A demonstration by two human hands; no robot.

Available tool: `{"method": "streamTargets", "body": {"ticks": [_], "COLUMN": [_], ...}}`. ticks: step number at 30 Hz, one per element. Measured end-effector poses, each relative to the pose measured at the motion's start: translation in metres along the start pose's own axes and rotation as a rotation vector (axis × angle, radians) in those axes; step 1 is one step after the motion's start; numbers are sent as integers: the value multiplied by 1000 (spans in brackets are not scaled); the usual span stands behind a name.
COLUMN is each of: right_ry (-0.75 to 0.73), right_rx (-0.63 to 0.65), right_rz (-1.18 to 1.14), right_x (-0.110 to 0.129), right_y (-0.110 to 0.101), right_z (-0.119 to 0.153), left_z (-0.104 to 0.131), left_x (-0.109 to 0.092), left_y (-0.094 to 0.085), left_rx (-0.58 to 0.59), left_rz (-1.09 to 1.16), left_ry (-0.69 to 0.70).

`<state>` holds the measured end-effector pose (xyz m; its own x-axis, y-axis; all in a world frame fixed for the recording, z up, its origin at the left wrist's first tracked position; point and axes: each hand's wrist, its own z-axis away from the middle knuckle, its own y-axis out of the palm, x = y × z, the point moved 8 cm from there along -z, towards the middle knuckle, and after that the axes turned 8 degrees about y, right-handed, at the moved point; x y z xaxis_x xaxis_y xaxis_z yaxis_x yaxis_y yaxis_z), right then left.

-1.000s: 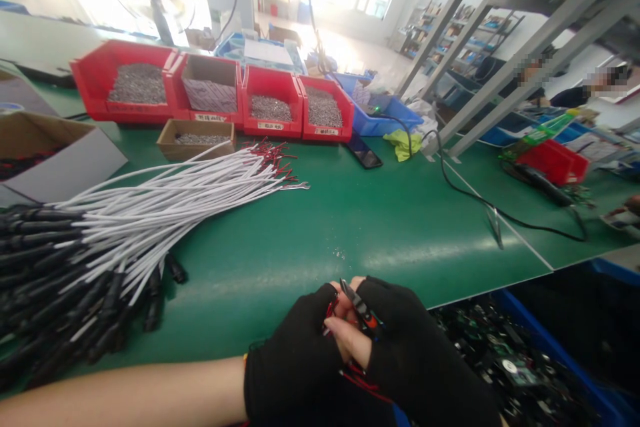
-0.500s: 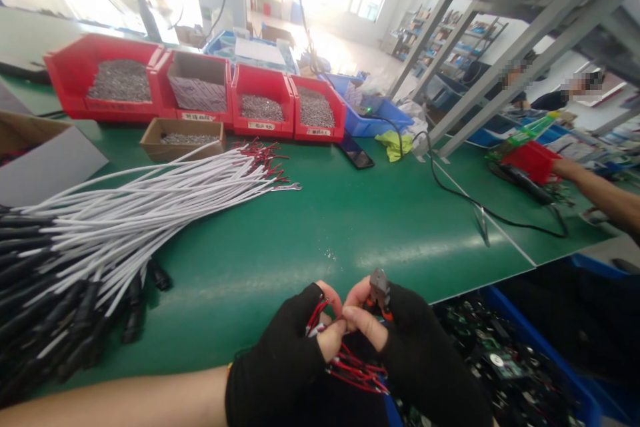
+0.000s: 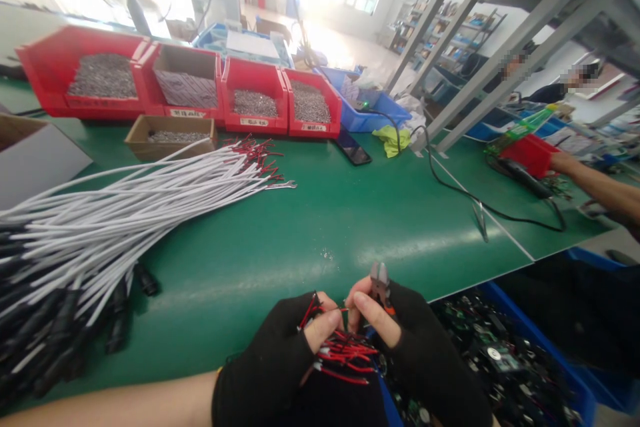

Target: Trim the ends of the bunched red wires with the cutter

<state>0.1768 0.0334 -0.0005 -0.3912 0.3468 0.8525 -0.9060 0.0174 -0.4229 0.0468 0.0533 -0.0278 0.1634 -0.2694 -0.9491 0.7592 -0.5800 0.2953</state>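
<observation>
Where the green table runs back from the near edge, stock is as follows: four red bins of small grey metal parts along the far side; one cardboard tray of the same just before them; one fan of white cables with red-tipped ends, their black connectors heaped at the left edge. A dark phone and a black cord lie further right. A co-worker's forearm reaches in from the far right beside a red box. A blue crate of small circuit boards sits below the table edge, right.

Left hand, black fingerless glove: closed around a bunch of thin red wires, thumb and forefinger pinching wire ends. Forearm enters bare from lower left, roughly level.

Right hand, same glove: curled shut on small cutters, whose grey nose stands upright above the fingers; fingertips meet the left hand's at the wires.

Both hands sit touching, just over the near table edge, bottom centre; nothing lies between them and the camera.
</observation>
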Motion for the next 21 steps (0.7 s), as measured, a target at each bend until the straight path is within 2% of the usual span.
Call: {"method": "streamTargets", "body": {"ticks": [4, 6, 9, 14, 19, 21], "right_ry": [96, 37, -88, -154, -267, -287], "right_rx": [-98, -50, 69, 55, 46, 68], "right_rz": [143, 196, 204, 232, 346, 363], "right_x": [-34, -37, -28, -19, -10, -1], "right_y": [-9, -5, 6, 9, 25, 17], "right_z": [14, 21, 28, 27, 31, 27], "left_z": [0, 1, 4, 7, 6, 5], "left_x": [2, 5, 11, 13, 11, 9], "left_y": [-1, -2, -1, -1, 0, 1], "left_rx": [-8, -17, -11, 1, 13, 16], "left_rz": [8, 9, 31, -13, 2, -11], "left_ry": [-34, -51, -86, -83, -100, -94]}}
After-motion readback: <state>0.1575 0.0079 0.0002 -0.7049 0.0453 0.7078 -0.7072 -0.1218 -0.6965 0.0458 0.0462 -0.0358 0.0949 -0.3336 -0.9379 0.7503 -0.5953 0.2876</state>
